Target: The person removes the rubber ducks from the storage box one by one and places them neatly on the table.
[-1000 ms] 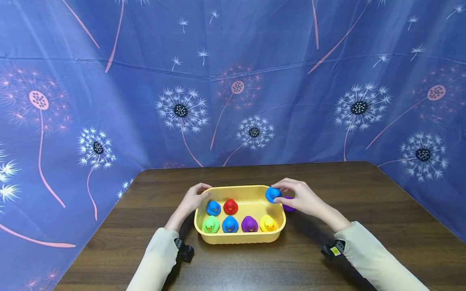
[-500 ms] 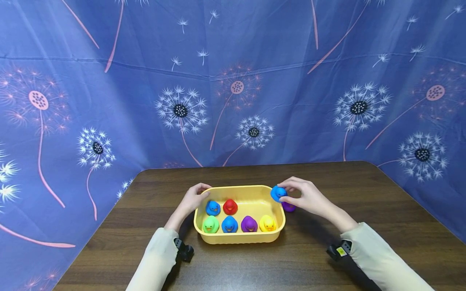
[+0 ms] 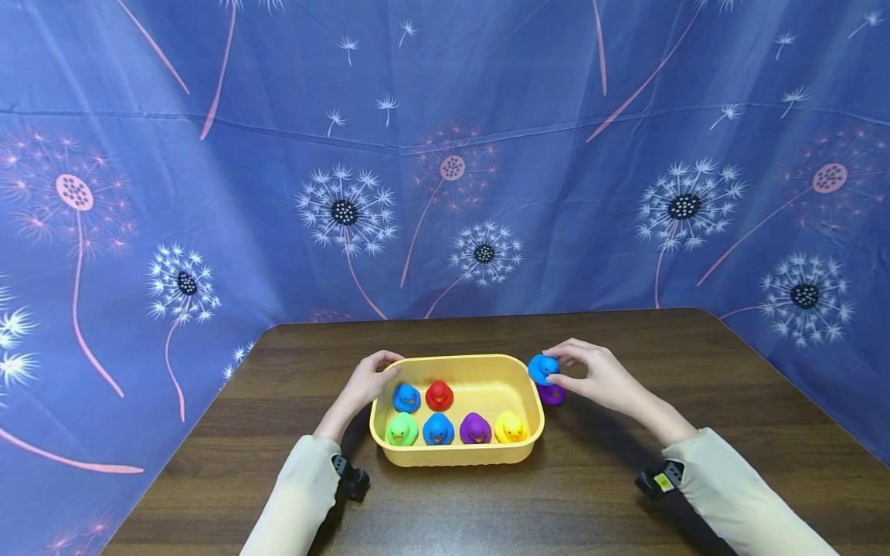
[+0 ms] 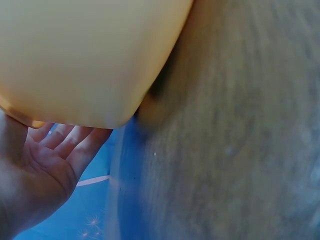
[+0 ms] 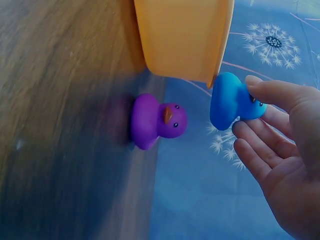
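Observation:
My right hand (image 3: 591,376) pinches a blue rubber duck (image 5: 227,102) by its head between thumb and fingertips, off the table by the right end of the yellow tub (image 3: 480,455). Below that duck a purple rubber duck (image 5: 146,120) stands upright on the table, outside the tub; the blue duck partly covers it in the head view. At the tub's far left corner my left hand (image 3: 365,382) grips the rim, thumb on the rim and fingers along the outer wall in the left wrist view.
Inside the tub, a blue duck (image 3: 406,398) and a red duck (image 3: 439,395) stand at the back left. Along its front are a green duck (image 3: 402,429), a blue duck (image 3: 438,429), a purple duck (image 3: 476,428) and a yellow duck (image 3: 511,426). Behind the wooden table (image 3: 459,517) hangs a patterned blue cloth (image 3: 556,193).
My right hand has carried the blue duck rightward from over the tub's back right corner to just outside it, above the purple duck. The left hand keeps its place on the rim.

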Available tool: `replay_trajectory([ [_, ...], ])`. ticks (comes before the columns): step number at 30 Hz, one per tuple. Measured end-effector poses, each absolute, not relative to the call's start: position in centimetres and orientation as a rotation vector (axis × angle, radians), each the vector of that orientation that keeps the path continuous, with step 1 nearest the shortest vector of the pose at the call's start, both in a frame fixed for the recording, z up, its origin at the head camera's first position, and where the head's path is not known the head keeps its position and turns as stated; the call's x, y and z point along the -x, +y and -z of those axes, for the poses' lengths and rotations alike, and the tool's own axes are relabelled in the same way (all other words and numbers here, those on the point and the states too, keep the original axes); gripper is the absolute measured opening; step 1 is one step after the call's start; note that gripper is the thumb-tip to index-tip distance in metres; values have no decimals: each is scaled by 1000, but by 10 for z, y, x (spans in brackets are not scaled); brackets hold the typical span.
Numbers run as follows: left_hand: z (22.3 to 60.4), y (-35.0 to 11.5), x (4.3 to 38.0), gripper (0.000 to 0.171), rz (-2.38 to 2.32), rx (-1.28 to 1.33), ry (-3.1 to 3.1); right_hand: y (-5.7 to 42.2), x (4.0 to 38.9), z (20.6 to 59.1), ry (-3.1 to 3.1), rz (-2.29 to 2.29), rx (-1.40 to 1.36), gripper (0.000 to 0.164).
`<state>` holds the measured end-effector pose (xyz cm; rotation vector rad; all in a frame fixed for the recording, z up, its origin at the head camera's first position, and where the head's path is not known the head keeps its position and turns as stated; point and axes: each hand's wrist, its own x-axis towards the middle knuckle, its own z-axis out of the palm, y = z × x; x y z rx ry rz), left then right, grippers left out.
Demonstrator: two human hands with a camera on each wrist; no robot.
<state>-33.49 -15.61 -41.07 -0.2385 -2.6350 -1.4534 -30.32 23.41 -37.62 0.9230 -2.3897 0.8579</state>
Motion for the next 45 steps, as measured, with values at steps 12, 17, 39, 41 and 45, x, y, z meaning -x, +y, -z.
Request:
replay_trajectory([
  [12,411,-156,336,17,1459,250,-2627,248,304,382,-2415,-836,-881,36],
  [17,411,-157,337,17,1454,262,-2623,254,304,385,-2409,-806,-873,35],
  [39,412,-157,337,17,1468,255,-2625,276,305,396,-2413,-732,-822,34],
  [41,412,-157,337,17,1472,246,-2626,278,305,397,-2426,-729,-815,34],
  [45,412,-157,335,17,1469,236,-2629,281,305,401,-2454,-727,-799,34],
])
